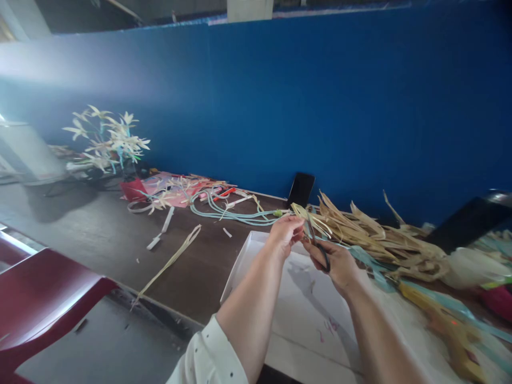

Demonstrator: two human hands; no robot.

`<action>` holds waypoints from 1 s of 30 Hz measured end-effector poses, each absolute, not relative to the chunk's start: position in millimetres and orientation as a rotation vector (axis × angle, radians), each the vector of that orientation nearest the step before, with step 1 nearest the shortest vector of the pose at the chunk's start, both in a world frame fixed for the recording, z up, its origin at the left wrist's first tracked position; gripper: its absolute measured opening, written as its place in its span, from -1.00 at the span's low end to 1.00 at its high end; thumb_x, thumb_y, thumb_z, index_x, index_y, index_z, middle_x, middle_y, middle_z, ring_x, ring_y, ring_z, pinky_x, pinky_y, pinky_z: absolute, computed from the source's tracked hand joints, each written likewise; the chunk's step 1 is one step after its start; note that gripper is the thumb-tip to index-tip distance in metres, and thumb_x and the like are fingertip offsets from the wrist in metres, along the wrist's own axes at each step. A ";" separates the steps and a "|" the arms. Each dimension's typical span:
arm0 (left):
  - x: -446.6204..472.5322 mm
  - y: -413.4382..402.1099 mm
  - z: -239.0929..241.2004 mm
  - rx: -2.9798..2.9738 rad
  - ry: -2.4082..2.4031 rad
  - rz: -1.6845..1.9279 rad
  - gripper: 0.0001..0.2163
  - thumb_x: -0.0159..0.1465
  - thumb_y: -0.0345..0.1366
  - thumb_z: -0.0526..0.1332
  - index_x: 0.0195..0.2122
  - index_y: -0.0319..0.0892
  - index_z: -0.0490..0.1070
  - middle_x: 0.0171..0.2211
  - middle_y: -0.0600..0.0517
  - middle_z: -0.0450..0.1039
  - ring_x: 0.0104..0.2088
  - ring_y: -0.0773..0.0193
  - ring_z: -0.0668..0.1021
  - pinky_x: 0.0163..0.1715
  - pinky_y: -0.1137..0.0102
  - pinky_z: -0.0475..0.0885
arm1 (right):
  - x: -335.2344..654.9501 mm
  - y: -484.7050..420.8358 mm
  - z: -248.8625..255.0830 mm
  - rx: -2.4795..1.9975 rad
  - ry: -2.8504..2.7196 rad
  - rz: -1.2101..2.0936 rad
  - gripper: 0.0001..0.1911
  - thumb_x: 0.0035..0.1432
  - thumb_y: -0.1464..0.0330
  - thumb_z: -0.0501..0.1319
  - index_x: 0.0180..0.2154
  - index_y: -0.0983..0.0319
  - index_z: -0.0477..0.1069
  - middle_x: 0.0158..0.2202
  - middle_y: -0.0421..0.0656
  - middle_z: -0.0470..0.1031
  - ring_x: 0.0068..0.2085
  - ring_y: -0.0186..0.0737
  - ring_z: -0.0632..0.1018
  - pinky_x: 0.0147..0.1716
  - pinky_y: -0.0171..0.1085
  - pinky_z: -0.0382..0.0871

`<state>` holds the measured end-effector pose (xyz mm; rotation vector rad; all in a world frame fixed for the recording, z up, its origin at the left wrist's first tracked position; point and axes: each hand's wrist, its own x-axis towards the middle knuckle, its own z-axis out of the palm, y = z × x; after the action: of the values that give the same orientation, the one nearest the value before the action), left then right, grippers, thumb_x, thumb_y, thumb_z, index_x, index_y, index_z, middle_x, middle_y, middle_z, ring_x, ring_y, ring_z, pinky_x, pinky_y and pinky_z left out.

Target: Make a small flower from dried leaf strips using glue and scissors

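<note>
My left hand [285,233] pinches a thin dried straw strip [301,212] above the white shallow box [248,261]. My right hand [335,263] is closed around dark-handled scissors [321,255], whose blades point up toward the strip. Both hands meet at the front edge of a heap of dried husk leaves [372,234] lying on the brown table [100,229].
A bouquet of pale straw flowers [108,140] stands far left. Pink paper [176,190], light green cords [228,210] and loose strips [172,261] lie mid-table. A dark phone [301,190] leans on the blue wall. A yellow glue gun [448,325] lies right; a red chair [44,298] sits at lower left.
</note>
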<state>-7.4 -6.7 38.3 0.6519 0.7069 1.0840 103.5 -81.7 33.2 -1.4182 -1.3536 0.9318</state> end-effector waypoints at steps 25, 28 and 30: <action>-8.6 -1.2 34.2 0.761 0.703 1.065 -0.74 -0.13 -0.29 0.39 -0.45 -0.25 0.39 -0.54 0.10 0.33 -0.58 0.52 0.37 -0.53 0.56 0.29 | 110.2 -74.5 19.8 -1.425 -1.262 0.936 -0.67 -0.14 0.17 0.31 -0.35 0.27 0.51 -0.71 -0.29 0.23 -0.62 -0.39 0.21 -0.63 -0.35 -0.02; -7.9 -0.6 34.0 0.755 0.717 1.095 -0.71 -0.12 -0.22 0.39 -0.46 -0.25 0.37 -0.57 0.10 0.31 -0.59 0.52 0.36 -0.52 0.55 0.30 | 112.7 -73.0 16.3 -1.444 -1.258 0.927 -0.62 -0.15 0.17 0.31 -0.29 0.27 0.51 -0.70 -0.29 0.25 -0.62 -0.38 0.23 -0.63 -0.35 0.02; -6.9 -0.5 33.7 0.759 0.745 1.121 -0.72 -0.10 -0.20 0.38 -0.49 -0.26 0.35 -0.60 0.10 0.30 -0.60 0.52 0.35 -0.52 0.55 0.31 | 113.4 -72.7 15.6 -1.455 -1.287 0.917 -0.62 -0.14 0.16 0.31 -0.29 0.27 0.52 -0.70 -0.28 0.26 -0.62 -0.38 0.23 -0.63 -0.35 0.03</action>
<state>-6.9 -0.5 33.7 0.7587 0.7446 1.1213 113.4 -72.7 15.6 -1.4547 -1.2873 0.9168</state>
